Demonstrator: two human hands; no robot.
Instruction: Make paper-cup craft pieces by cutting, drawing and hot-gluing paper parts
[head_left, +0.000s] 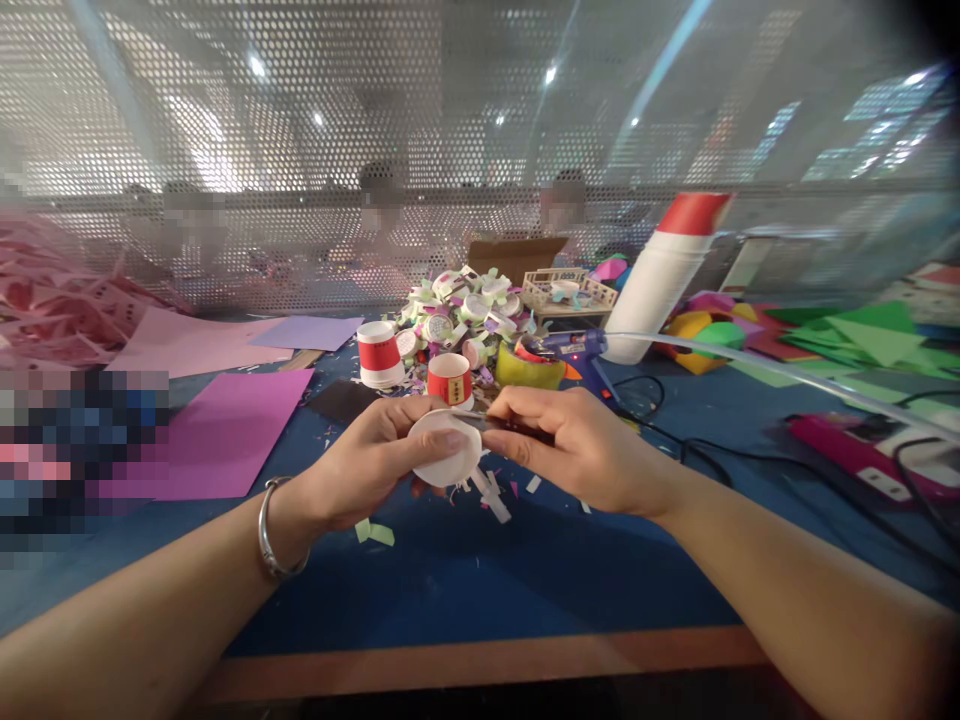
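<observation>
My left hand (390, 450), with a silver bracelet at the wrist, is closed on a white paper cup (442, 462), its round end tilted toward me and my thumb pressed on it. From the right, my right hand (574, 445) pinches a thin-bladed knife (517, 428) with a dark handle. The blade lies against the cup's upper right edge; whether it cuts in is hard to see. A narrow white strip (491, 497) hangs or lies just below the cup. Right behind my hands is a red-and-white paper cup (450, 380), and another red paper cup (379, 352) stands upside down to its left.
Behind the cups rises a heap of cut cup pieces (465, 315). A blue glue gun (589, 360), a leaning cup stack (656, 285) and a pink power strip (862, 455) with cables occupy the right. Purple paper (232, 430) lies left. A perforated screen (322, 120) stands behind.
</observation>
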